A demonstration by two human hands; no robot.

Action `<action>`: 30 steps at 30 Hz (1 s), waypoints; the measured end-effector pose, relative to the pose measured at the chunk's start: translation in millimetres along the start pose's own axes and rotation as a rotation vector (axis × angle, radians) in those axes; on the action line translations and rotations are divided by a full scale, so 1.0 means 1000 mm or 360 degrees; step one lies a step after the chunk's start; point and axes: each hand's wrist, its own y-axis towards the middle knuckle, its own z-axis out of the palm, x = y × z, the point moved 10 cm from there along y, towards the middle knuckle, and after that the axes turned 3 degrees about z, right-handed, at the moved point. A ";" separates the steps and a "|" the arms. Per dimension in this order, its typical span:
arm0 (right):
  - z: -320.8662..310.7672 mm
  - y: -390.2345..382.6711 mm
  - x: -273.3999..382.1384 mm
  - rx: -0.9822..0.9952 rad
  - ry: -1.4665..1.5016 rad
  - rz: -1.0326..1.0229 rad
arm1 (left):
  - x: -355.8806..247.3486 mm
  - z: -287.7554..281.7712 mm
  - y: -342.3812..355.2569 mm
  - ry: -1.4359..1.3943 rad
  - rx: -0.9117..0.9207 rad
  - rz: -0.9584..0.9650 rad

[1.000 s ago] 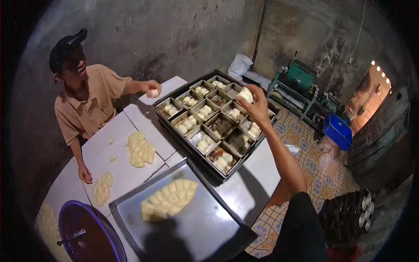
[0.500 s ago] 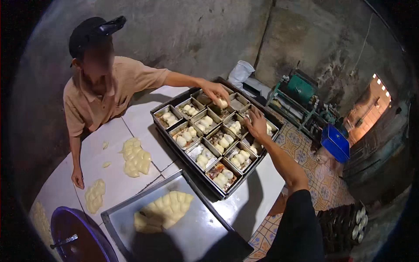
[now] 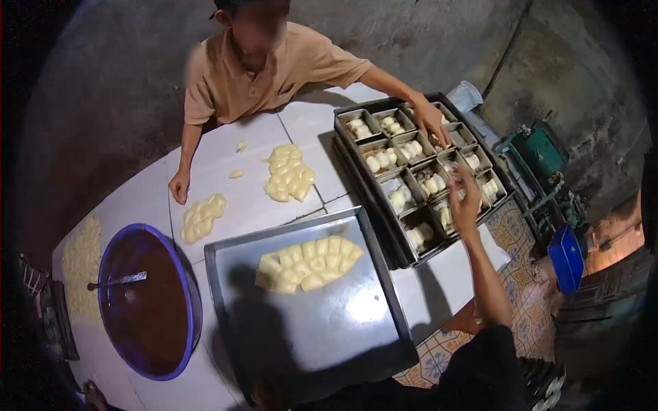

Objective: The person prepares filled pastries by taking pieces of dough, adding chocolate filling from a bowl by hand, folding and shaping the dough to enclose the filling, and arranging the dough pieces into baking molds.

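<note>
My right hand (image 3: 466,198) reaches over the near right side of a rack of square metal tins (image 3: 415,219); its fingers look spread, and no dough shows clearly in them. Most tins hold pale rounded dough lumps (image 3: 381,159), some over a brown base. Across the rack, a co-worker's hand (image 3: 430,123) dips into a far tin. Nearer me lies a big metal tray (image 3: 356,318) with a sheet of yellow dough (image 3: 312,264) cut into pieces. A dim brownish patch at its near edge may be my left hand (image 3: 263,395); its fingers are hidden in shadow.
On the left stands a purple-rimmed basin (image 3: 194,322) of brown liquid, with a flat-bladed tool (image 3: 120,281) across its rim. More cut dough (image 3: 289,173) lies on the white tiled table (image 3: 253,147). A green machine (image 3: 545,152) and a blue container (image 3: 567,259) stand beyond on the right.
My view has swung left, so the table sits farther right. The co-worker's hand, earlier holding a dough lump above the rack, is now lowered into a tin. My right hand has drawn back slightly.
</note>
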 end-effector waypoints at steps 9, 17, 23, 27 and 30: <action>0.181 -0.185 0.047 0.0963 0.0029 0.0148 | 0.089 0.034 -0.040 -0.0509 0.0117 -0.0024; 0.138 -0.193 0.007 0.0294 0.0679 0.0667 | 0.045 -0.021 -0.027 -0.0739 0.0096 0.0133; -0.029 -0.177 0.074 -0.0246 0.1225 0.0492 | 0.058 0.000 -0.041 -0.0397 -0.0039 0.0064; -0.044 -0.212 0.186 0.0229 0.0513 -0.0208 | -0.020 0.009 -0.022 -0.2006 0.0483 0.0264; 0.026 -0.297 0.255 0.1251 0.0833 -0.0535 | -0.104 -0.003 -0.028 -0.3092 0.1286 -0.0495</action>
